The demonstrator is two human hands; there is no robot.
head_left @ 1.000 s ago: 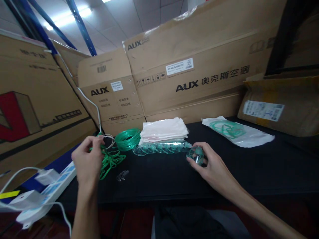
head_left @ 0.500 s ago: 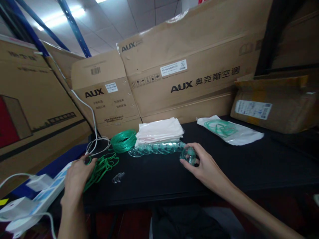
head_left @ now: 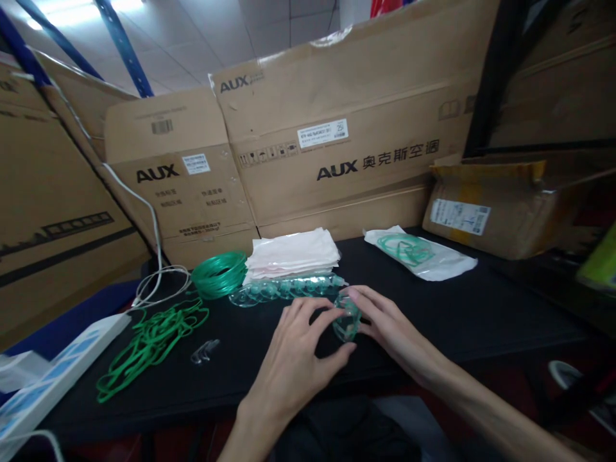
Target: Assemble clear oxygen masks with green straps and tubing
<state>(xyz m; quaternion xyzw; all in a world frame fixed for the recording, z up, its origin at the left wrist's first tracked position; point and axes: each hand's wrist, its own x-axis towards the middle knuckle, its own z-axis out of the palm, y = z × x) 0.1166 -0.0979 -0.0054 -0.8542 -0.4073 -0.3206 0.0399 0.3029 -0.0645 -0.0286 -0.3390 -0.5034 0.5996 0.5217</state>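
Between my hands, just above the black table, is a small clear-green oxygen mask [head_left: 348,323]. My right hand [head_left: 392,327] grips it from the right side. My left hand [head_left: 301,343] curls round its left side, fingertips on the mask and thumb below; whether a strap is also in those fingers is hidden. A row of nested clear-green masks [head_left: 283,290] lies just behind. Left of my left hand, tangled green elastic straps [head_left: 149,340] are spread on the table, with several small clear pieces [head_left: 205,351] beside them.
A coil of green tubing [head_left: 219,274] stands beside a stack of white bags [head_left: 293,251] at the back. A packed white bag with green tubing [head_left: 423,253] lies right. Cartons [head_left: 346,173] wall the rear, and a taped box [head_left: 486,212] sits back right. A power strip [head_left: 62,372] runs along the left.
My left hand has left the green straps and moved right to the mask. My right hand has turned the mask and shifted slightly left in view. The camera has turned rightward.
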